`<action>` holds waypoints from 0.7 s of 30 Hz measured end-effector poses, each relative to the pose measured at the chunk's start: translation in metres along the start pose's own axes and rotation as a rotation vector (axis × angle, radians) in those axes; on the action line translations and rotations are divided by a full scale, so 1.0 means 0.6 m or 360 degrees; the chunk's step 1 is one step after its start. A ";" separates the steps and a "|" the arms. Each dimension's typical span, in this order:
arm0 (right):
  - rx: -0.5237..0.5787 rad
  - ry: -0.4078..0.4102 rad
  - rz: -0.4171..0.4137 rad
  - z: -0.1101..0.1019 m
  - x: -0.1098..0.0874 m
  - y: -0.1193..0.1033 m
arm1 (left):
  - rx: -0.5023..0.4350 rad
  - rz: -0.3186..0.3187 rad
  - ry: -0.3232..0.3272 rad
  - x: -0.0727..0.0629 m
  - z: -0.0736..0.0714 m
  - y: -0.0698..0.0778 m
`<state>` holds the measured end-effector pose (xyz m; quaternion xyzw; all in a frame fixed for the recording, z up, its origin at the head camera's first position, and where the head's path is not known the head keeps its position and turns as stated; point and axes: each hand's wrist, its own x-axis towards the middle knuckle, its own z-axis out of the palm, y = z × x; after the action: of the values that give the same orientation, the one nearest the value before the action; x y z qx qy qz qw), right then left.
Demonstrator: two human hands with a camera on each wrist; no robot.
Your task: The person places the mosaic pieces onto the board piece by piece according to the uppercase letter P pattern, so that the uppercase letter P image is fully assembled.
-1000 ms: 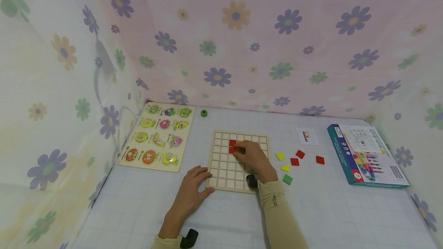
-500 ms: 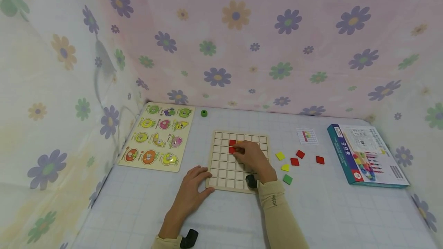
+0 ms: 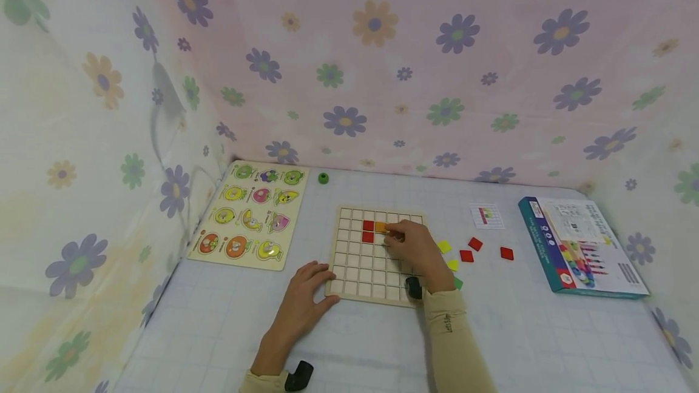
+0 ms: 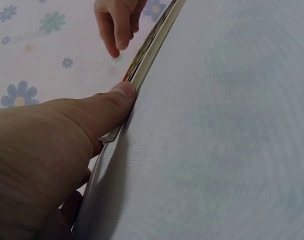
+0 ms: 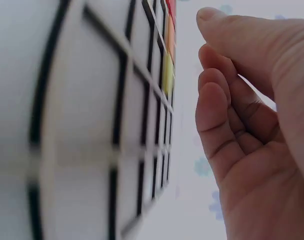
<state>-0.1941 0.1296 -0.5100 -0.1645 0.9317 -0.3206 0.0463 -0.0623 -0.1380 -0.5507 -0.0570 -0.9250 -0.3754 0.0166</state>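
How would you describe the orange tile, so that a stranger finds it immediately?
Find the wooden grid board that the left hand touches. On it, two red tiles form a column. The orange tile lies just right of the farther one; its orange colour differs from their red.

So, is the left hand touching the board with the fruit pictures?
No, in the head view the left hand touches the grid board, and the fruit board lies apart from it.

White table, fruit puzzle at left, green bead beside it, grid board mid-table, loose tiles, card, box at right
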 end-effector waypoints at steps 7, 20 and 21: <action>-0.0010 0.0098 0.0084 -0.052 -0.039 0.040 | -0.0018 -0.0007 -0.0011 -0.001 0.001 0.001; -0.0157 0.0069 0.0548 -0.142 -0.125 0.157 | -0.0017 -0.0013 0.0004 -0.002 0.000 0.005; -0.0155 0.0058 0.0585 -0.149 -0.133 0.166 | -0.0012 -0.0014 -0.0003 -0.002 0.001 0.005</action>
<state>-0.1637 0.2821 -0.5017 0.0122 0.9612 -0.2641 0.0792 -0.0607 -0.1359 -0.5492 -0.0534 -0.9238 -0.3788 0.0138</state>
